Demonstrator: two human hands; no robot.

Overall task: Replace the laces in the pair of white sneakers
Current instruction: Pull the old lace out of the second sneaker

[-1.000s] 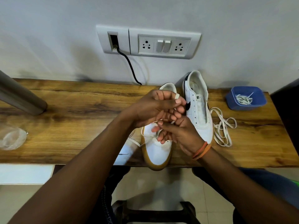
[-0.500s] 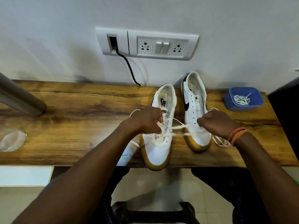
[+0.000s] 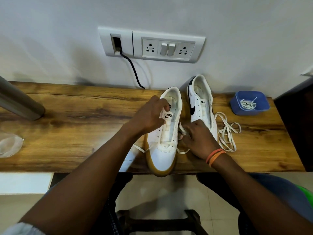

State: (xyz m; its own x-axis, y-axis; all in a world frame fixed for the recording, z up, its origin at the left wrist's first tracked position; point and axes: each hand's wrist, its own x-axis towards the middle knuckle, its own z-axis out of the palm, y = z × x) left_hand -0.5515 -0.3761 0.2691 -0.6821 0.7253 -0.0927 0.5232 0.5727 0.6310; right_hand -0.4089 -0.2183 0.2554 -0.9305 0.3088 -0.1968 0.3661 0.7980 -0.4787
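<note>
Two white sneakers with gum soles stand on the wooden shelf (image 3: 76,126). The near sneaker (image 3: 163,153) has its toe over the front edge and a white lace (image 3: 182,150) through its lowest eyelets. My left hand (image 3: 149,116) grips the tongue and left side of that sneaker. My right hand (image 3: 198,138) sits between the two shoes and pinches a bunched part of the lace beside the near shoe's right eyelets. The far sneaker (image 3: 201,106) has no lace in it. A loose white lace (image 3: 227,131) lies on the shelf to its right.
A blue tub (image 3: 249,103) holding another lace stands at the back right. A clear plastic lid (image 3: 9,145) lies at the left edge, a grey metal post (image 3: 18,100) behind it. A black cable (image 3: 133,68) hangs from the wall socket panel. A stool (image 3: 159,221) stands below.
Both hands had pulled the lace ends out to the sides. Now my left hand has moved up onto the tongue, and my right hand has come back in beside the near shoe.
</note>
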